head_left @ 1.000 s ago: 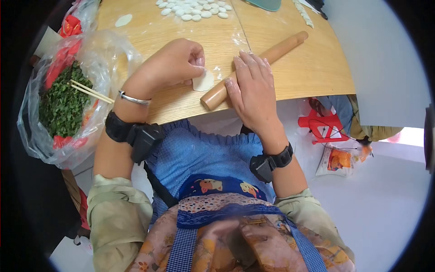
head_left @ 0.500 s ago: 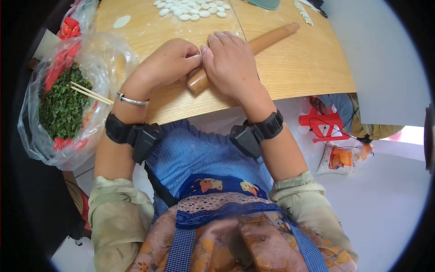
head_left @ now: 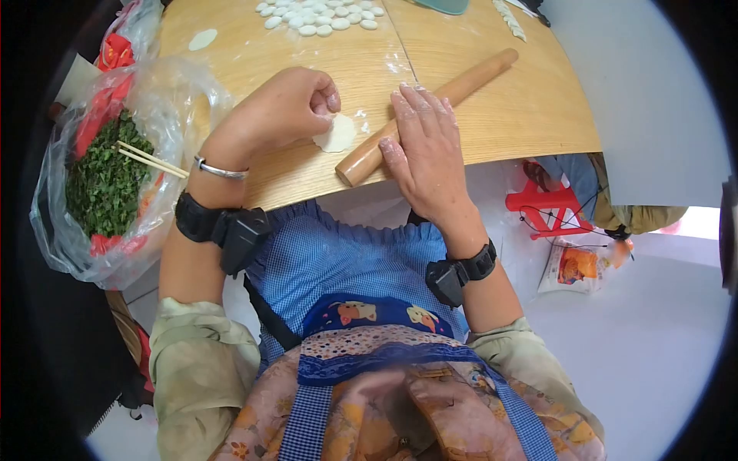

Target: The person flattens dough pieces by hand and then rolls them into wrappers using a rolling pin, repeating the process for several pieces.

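A thin round dough wrapper [head_left: 335,136] lies on the wooden table near its front edge. Curled over its upper left side is my left hand [head_left: 296,106], with the thumb and fingers closed at the wrapper's edge. To the right, a wooden rolling pin [head_left: 469,82] lies slanted, its near end by the table edge. My right hand [head_left: 427,142] rests flat on the pin, fingers stretched out and dusted with flour, not wrapped round it. Another flat wrapper [head_left: 203,39] lies at the far left, beside several small dough pieces [head_left: 317,15].
A clear plastic bag [head_left: 54,223] holding chopped greens [head_left: 104,177] and a pair of chopsticks [head_left: 154,159] stands left of the table [head_left: 530,115]. A green container [head_left: 446,6] and a pleated dough strip [head_left: 509,19] are at the back. A red stool [head_left: 550,207] stands below right.
My right hand has rolled the pin right and toward me, and its fingers have spread. The wrapper beside my left hand has come into view.
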`<action>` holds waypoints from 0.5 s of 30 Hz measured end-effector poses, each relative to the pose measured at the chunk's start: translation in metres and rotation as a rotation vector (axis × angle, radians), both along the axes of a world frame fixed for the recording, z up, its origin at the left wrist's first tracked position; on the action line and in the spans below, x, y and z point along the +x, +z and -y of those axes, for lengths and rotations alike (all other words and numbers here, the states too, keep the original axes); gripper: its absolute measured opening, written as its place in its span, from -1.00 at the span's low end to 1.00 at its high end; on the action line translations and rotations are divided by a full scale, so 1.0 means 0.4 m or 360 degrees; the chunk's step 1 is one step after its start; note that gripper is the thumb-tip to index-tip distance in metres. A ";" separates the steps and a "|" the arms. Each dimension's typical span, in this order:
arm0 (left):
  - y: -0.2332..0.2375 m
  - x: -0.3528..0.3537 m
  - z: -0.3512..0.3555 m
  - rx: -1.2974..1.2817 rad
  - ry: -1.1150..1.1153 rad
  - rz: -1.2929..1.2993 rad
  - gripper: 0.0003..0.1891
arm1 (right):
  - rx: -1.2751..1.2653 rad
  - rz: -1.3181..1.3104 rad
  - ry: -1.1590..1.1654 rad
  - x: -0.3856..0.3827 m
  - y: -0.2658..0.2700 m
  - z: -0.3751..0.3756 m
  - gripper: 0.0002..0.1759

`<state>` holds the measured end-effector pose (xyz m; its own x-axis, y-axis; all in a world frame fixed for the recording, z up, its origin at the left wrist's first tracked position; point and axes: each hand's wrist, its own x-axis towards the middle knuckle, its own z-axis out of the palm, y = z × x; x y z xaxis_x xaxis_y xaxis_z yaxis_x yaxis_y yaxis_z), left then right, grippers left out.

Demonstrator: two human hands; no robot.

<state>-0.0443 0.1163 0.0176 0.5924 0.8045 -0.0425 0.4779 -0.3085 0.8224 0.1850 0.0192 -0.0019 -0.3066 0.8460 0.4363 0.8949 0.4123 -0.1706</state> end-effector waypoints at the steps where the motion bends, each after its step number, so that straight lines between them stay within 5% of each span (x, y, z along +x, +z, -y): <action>1: 0.005 0.001 -0.001 -0.0005 -0.0017 -0.0079 -0.80 | -0.0001 -0.0002 0.0005 0.000 0.000 -0.001 -0.35; 15: -0.002 0.003 0.007 0.0117 -0.0008 -0.0036 -0.86 | 0.0009 -0.0039 0.0003 -0.001 -0.005 -0.005 -0.38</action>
